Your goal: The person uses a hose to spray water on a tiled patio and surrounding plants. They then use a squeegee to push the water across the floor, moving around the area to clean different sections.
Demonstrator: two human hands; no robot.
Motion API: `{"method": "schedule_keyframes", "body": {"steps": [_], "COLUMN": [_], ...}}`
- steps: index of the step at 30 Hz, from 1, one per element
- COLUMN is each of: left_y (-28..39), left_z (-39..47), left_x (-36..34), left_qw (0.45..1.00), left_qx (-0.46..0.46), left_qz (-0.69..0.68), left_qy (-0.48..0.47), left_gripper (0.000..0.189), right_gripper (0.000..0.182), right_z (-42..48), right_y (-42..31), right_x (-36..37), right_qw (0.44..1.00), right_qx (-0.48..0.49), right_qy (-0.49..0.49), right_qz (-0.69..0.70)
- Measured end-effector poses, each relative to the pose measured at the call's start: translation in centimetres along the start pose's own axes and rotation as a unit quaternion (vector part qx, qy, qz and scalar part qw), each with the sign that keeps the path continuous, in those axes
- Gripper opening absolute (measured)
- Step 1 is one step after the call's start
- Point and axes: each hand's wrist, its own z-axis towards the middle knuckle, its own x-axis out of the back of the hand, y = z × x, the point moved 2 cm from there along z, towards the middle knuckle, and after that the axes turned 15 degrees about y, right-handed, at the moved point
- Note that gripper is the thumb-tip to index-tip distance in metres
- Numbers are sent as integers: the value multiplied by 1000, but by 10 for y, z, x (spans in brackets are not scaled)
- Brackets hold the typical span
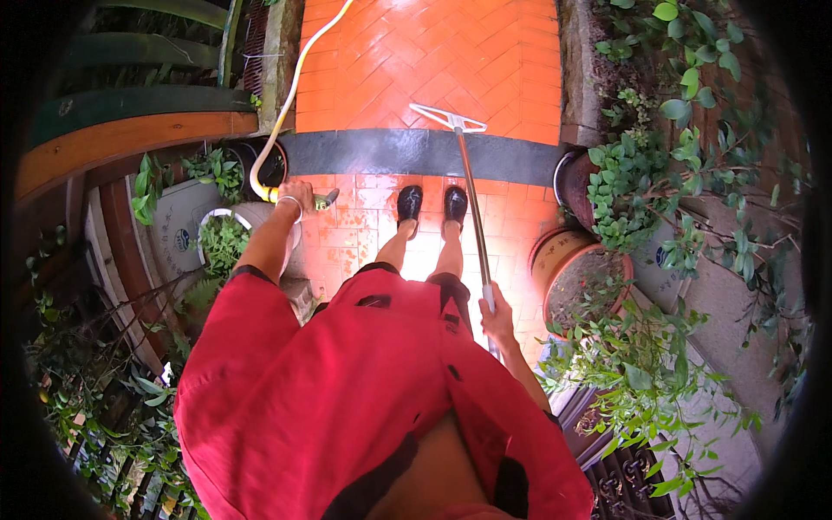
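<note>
My left hand (297,195) grips a hose nozzle (325,199) at the end of a pale yellow garden hose (286,107). The hose runs up and away along the left side of the path. In my right hand (497,317) is the long metal handle (475,208) of a floor squeegee or brush. Its triangular white head (455,120) rests at or just above the wet orange tiles (429,65), close to a dark grey band (364,153) across the floor. Spray or mist hangs faintly over that band.
My feet in wet black shoes (409,203) stand on the tiles. Potted plants line both sides, including a terracotta pot (588,286), a dark pot (577,188) and a white-rimmed planter (224,240). A wooden bench or rail (136,133) is at left; leafy branches (650,383) overhang at right.
</note>
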Motion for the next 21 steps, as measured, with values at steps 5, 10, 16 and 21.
{"method": "schedule_keyframes", "body": {"steps": [5, 10, 16, 21], "left_y": [-3, 0, -19, -34], "left_z": [-5, 5, 19, 6], "left_x": [-12, -22, -3, 7], "left_qw": [1000, 999, 998, 998], "left_qx": [-24, -40, -8, 1], "left_qz": [0, -4, -27, 16], "left_qy": [-14, -14, 52, -55], "left_gripper": [36, 37, 32, 36], "right_gripper": [45, 41, 42, 44], "right_z": [-29, 23, 127, 88], "right_y": [57, 22, -89, -52], "right_x": [10, -43, -114, -77], "right_qw": [976, 984, 940, 978], "right_qx": [189, 132, 315, 185], "right_qy": [5, -19, 38, -55], "right_qz": [-112, -121, -121, -77]}}
